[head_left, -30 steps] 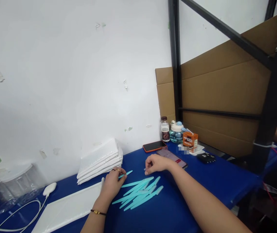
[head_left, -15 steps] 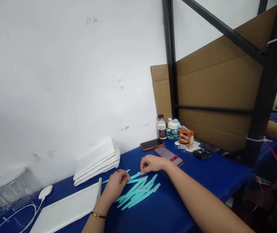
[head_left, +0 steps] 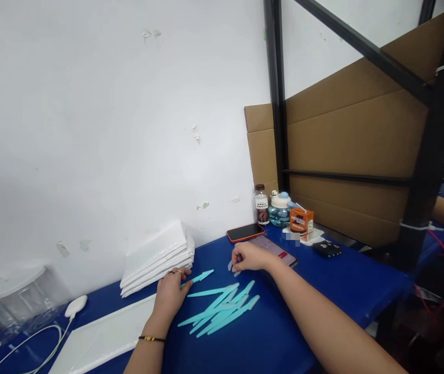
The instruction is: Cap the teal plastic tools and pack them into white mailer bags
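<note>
My left hand (head_left: 173, 291) has its thumb and fingers closed around the end of a turquoise eyebrow razor (head_left: 203, 276), whose other end points right. Just below, several more turquoise razors (head_left: 225, 309) lie fanned in a loose pile on the blue table, with pale covers at their right ends. My right hand (head_left: 247, 257) is pinched above the table behind the pile. Small translucent caps (head_left: 237, 273) show at and below its fingertips; one seems to be in the pinch, though the fingers partly hide it.
White flat packets (head_left: 155, 259) are stacked by the wall, with a white tray-like sheet (head_left: 105, 332) in front. Two phones (head_left: 245, 232), a drink carton (head_left: 301, 224), bottles (head_left: 261, 205) and a black item (head_left: 326, 249) stand behind my right hand. Clear containers (head_left: 19, 301) and a white charger (head_left: 76, 306) are left.
My left hand has moved left and slightly up with a razor, away from my right hand. Translucent caps now show under my right fingertips, where a razor's end was before.
</note>
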`<state>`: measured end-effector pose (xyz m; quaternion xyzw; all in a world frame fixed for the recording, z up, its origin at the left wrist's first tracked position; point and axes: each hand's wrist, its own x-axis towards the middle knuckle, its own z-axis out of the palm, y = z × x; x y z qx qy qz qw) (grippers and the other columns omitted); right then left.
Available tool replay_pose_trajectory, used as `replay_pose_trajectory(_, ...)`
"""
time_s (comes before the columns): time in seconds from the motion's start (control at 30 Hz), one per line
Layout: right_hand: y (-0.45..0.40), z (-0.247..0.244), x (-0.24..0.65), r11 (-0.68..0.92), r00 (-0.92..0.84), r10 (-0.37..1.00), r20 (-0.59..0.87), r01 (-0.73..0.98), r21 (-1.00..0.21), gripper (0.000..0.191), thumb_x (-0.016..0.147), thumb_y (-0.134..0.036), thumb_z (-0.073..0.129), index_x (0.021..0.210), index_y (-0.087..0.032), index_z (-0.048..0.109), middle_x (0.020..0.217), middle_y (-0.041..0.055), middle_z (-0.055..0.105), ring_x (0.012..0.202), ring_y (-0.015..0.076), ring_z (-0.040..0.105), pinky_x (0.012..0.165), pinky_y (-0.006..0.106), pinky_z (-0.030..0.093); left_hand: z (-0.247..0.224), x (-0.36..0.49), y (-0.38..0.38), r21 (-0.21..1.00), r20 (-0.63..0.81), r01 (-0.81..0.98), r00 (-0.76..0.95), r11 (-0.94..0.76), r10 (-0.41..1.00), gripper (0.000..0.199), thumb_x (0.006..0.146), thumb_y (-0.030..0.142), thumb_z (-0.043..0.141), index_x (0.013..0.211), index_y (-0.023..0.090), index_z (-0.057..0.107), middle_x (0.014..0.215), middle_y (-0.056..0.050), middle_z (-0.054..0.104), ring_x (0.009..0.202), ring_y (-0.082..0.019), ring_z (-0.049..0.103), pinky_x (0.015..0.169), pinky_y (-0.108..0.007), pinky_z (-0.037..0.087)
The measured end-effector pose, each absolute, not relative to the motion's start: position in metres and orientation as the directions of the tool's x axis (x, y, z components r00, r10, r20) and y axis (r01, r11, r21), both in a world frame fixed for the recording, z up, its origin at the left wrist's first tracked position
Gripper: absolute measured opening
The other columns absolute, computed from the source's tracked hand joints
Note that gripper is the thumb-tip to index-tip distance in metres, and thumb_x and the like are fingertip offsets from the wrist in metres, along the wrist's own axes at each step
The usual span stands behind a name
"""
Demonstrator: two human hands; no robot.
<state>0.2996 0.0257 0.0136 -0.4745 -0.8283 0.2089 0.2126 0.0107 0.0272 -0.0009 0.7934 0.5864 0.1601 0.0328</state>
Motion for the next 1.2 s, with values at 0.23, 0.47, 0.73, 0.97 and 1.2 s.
replay_pose_trajectory(0.23,0.022,0.009,0.283,0.532,-0.651,0.759,-0.022,0.64,-0.555,0.025,0.059,-0.037,0.072,0.072,-0.016,0.07,0.063,-0.0021,0.06,0.054,0.0082,0.05,0.048,0.016,0.035,0.008,0.037,0.003,0.447,0.132,0.765,0.456,-0.463,0.88,0.028,0.079,0.042,0.049,0.083,0.019,0.063,0.079,-0.001,0.062,0.073,-0.015,0.054,0.064,-0.023,0.037)
replay_pose_trajectory(0.47,0.027,0.006,0.283,0.533,-0.603,0.79,0.112,0.585,-0.612,0.023,0.065,-0.036,0.069,0.071,-0.014,0.068,0.072,0.0008,0.062,0.058,0.0083,0.052,0.049,0.016,0.036,0.013,0.045,-0.001,0.333,0.101,0.791,0.511,-0.513,0.854,0.019,0.081,0.031,0.047,0.079,0.021,0.063,0.079,0.001,0.063,0.073,-0.013,0.055,0.066,-0.022,0.035)
replay_pose_trajectory(0.73,0.036,0.002,0.303,0.416,-0.386,0.906,0.174,0.733,-0.538,0.018,0.064,-0.03,0.07,0.072,-0.014,0.067,0.07,0.0027,0.061,0.06,0.0116,0.053,0.05,0.018,0.034,0.012,0.011,0.02,0.179,0.143,0.933,0.29,-0.313,0.946,0.016,0.08,0.029,0.05,0.083,0.024,0.065,0.084,0.0,0.064,0.082,-0.015,0.057,0.067,-0.023,0.034)
replay_pose_trajectory(0.97,0.025,0.001,0.277,0.557,-0.547,0.818,0.179,0.672,-0.489,0.026,0.064,-0.042,0.069,0.073,-0.018,0.069,0.082,0.002,0.056,0.067,0.0109,0.052,0.055,0.018,0.037,0.012,0.023,0.009,0.303,0.172,0.842,0.412,-0.446,0.895,0.021,0.074,0.038,0.057,0.087,0.023,0.065,0.089,-0.001,0.062,0.086,-0.017,0.055,0.074,-0.025,0.037)
replay_pose_trajectory(1.2,0.02,0.003,0.265,0.554,-0.603,0.795,0.066,0.678,-0.483,0.024,0.063,-0.039,0.071,0.069,-0.016,0.068,0.079,0.0014,0.057,0.063,0.0099,0.05,0.051,0.018,0.035,0.006,0.037,0.005,0.309,0.059,0.824,0.482,-0.475,0.874,0.009,0.072,0.027,0.058,0.077,0.022,0.063,0.083,0.001,0.061,0.08,-0.014,0.054,0.069,-0.023,0.034)
